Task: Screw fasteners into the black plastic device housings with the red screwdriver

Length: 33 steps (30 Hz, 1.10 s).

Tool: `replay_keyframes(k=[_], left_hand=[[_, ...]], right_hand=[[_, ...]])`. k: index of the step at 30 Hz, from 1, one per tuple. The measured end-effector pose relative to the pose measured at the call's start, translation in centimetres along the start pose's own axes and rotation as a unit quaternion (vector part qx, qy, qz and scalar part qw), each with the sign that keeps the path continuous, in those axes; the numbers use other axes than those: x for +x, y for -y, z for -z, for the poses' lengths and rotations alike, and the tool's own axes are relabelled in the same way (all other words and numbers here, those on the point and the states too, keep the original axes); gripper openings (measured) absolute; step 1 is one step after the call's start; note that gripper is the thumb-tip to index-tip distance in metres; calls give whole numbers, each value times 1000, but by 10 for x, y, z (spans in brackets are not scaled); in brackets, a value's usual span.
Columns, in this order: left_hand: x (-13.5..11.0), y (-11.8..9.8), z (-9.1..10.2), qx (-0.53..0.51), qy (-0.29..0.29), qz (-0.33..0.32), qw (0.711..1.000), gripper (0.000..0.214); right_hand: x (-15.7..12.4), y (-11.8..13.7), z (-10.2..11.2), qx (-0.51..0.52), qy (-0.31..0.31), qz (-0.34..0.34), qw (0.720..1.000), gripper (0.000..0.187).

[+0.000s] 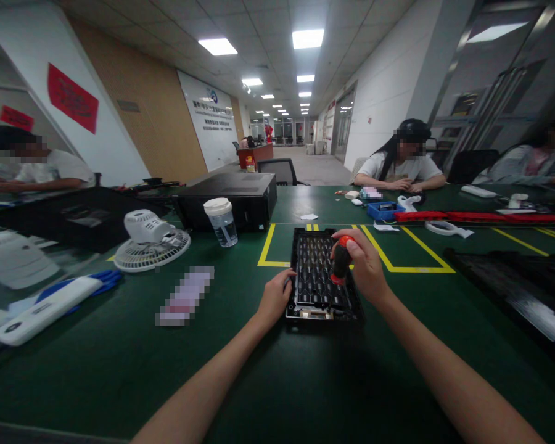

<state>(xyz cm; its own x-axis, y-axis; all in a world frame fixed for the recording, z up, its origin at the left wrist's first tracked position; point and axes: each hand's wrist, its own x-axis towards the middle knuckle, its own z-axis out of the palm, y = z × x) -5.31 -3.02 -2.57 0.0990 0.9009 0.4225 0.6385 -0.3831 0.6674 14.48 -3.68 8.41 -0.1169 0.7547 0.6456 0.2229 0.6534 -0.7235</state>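
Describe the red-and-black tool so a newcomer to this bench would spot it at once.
On the green table, find the black gridded unit lying across the yellow tape. Over its right side, the right hand's grip holds the tool. Red at both ends of a dark, stout handle sets it apart from the black unit beneath.

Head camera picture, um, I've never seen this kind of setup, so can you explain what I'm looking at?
There's no robot here, just a person's two bare hands. The single picture comes from a camera on that person's head, looking forward and down. The right hand holds what looks like a screwdriver, red and black, over a black case. The left hand is at the case's left edge. The green table also bears a white fan, a lidded cup, a black box and a blue tray. Other people sit beyond.
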Motion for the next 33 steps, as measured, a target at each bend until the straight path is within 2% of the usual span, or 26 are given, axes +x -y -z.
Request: replay_keyframes(k=[33], left_hand=[[0,-1,-1,0,-1,0,1000,27]], right_hand=[[1,7,4,5,12,11,1000,20]])
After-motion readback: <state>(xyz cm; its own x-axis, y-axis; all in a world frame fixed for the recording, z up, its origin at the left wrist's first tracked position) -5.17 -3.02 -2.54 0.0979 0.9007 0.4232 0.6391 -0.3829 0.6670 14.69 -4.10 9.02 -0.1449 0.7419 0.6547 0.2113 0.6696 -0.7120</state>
